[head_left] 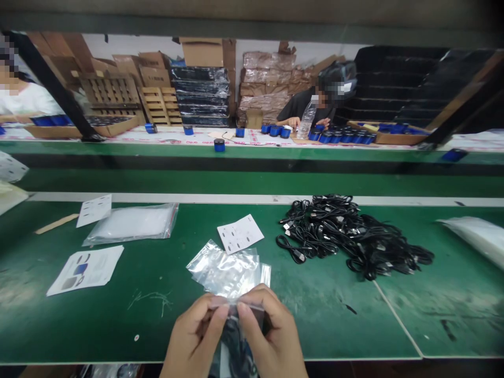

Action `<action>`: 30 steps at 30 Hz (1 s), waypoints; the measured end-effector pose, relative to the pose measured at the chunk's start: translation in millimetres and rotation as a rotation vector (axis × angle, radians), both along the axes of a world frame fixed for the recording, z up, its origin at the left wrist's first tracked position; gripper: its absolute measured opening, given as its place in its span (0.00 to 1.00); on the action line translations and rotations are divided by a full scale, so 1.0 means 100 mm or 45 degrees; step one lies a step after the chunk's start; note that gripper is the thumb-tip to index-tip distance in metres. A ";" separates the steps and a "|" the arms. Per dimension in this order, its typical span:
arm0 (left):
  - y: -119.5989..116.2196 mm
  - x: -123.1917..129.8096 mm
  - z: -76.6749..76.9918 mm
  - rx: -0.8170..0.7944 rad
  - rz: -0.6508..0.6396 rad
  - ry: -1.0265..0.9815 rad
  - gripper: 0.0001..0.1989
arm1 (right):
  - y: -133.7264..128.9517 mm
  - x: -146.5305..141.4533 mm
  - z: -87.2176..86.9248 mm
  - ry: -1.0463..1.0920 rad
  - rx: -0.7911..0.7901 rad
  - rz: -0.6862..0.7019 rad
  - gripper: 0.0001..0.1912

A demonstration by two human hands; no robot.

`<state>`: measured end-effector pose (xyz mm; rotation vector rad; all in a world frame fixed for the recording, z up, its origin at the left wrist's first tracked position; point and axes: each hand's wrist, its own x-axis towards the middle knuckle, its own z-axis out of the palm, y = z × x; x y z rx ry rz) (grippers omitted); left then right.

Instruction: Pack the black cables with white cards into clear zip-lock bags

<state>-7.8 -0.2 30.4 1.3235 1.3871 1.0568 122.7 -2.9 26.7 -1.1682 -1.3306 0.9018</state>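
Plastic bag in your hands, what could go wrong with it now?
The plastic bag hangs past the green bench's front edge, so it could fall if the left hand or right hand slips. Pinching its thin top might tear it. The loose clear bags lie just ahead of the hands and could get knocked out of place.

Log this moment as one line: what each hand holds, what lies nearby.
left hand: pinches edge of clear plastic bag | right hand: same edge | nearby: stack of clear plastic bags, heap of black cables
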 end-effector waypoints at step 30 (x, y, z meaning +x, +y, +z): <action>-0.04 -0.15 0.03 -0.158 -0.218 0.083 0.12 | -0.09 0.11 0.00 -0.067 -0.307 0.209 0.10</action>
